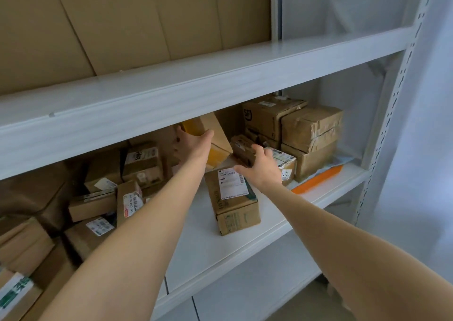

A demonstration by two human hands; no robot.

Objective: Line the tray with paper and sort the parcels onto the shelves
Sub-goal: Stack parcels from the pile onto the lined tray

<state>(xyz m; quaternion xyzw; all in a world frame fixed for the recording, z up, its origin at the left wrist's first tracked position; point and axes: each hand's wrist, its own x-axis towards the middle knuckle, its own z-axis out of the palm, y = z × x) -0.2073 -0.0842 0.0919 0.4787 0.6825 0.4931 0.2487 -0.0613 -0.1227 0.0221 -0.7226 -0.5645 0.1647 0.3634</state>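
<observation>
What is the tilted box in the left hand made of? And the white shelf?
The tilted box in the left hand looks like brown cardboard: matte, with folded edges. The white shelf seems to be painted metal: smooth, faintly shiny, with a thin bent front lip and a punched upright beside it. Looks alone can't prove it.

Parcel storeroom, probably a courier pickup point: white metal shelving (220, 75) with slotted uprights (392, 114), labelled cardboard boxes (232, 198) crowded along the shelf, big flattened cardboard sheets (122, 21) above.
</observation>
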